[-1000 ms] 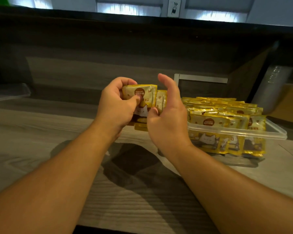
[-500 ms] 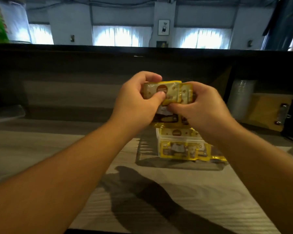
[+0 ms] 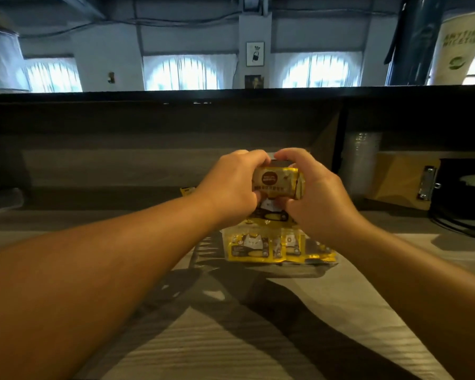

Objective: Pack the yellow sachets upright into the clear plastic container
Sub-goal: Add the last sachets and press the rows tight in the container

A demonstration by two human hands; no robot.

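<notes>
A small stack of yellow sachets (image 3: 276, 182) with a brown round logo is held upright between both hands, just above the clear plastic container (image 3: 226, 244). My left hand (image 3: 232, 185) grips the stack's left side, fingers curled over its top. My right hand (image 3: 317, 193) grips the right side the same way. The container stands on the wooden counter below my hands, and several yellow sachets (image 3: 251, 246) stand upright inside it, showing through its front wall. My hands hide the container's top and rim.
One loose yellow sachet (image 3: 187, 191) lies on the counter behind my left forearm. A stack of clear cups (image 3: 361, 163), a clipboard (image 3: 403, 182) and a dark box (image 3: 464, 198) sit at the right. A dark raised ledge (image 3: 162, 119) runs along the back.
The view has tilted upward. Both hands, still holding the stack of sachets, have closed tighter around it and sunk toward the container, which now lies right beneath them.
</notes>
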